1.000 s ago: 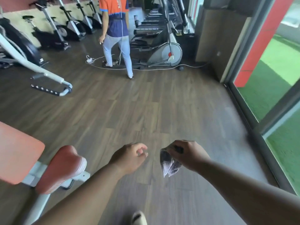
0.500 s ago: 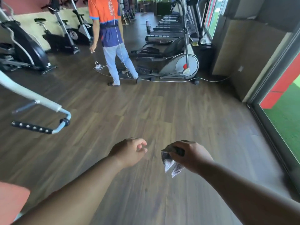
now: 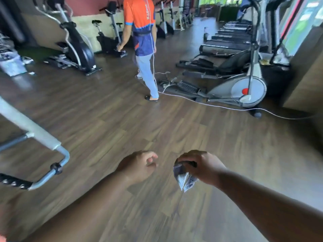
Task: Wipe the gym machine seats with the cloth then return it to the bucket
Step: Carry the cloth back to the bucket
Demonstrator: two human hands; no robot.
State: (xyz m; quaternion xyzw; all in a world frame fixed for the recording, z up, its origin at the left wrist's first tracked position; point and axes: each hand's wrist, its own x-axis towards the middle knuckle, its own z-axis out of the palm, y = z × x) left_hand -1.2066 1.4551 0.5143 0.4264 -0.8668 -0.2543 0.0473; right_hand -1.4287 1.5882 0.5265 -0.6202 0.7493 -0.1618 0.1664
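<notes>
My right hand [image 3: 201,167] grips a crumpled grey-blue cloth [image 3: 184,179], which hangs below the fingers over the wooden floor. Just to its left, my left hand [image 3: 139,165] is held out with fingers loosely curled and nothing in it. Both hands are low in the middle of the view. No seat and no bucket can be made out.
A white machine arm with a black-grip handle [image 3: 40,154] juts in at the left. A person in an orange shirt [image 3: 143,41] walks ahead. An elliptical trainer [image 3: 232,88] and a white cable [image 3: 227,107] lie on the right; exercise bikes [image 3: 76,49] line the far wall.
The view has swung up and to the left; the orange seat pads at lower left have left the frame. The person ahead has stepped on. My hands keep their pose, cloth still held.
</notes>
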